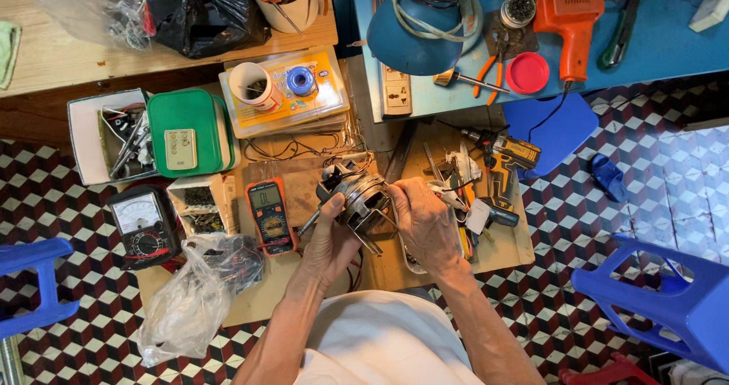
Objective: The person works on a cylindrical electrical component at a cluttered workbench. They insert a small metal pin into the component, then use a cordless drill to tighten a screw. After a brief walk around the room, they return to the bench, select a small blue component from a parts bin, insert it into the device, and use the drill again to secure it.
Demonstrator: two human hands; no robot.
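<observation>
From the head camera I look straight down at my low wooden work board (425, 267), which lies on a floor of red, white and dark cube-pattern tiles (607, 225). My left hand (330, 241) is curled around the near left side of a small electric motor (357, 195), thumb pressed up against its metal housing. My right hand (425, 222) clasps the motor's right side, fingers bent over the top. The motor sits raised between both palms, above the middle of the board, with its shaft poking down to the left.

Just left of my left hand lies an orange digital multimeter (267, 214), and further left a black analog meter (143, 225). A crumpled clear plastic bag (190, 294) rests at the board's near left corner. A green box (186, 130) holding a white remote stands behind the meters. A yellow cordless drill (505, 165) lies to the right of my right hand.

Behind, a blue table (668, 43) carries an orange heat gun (569, 17) and a red lid (528, 72). Blue plastic stools (668, 294) stand at either side of me.
</observation>
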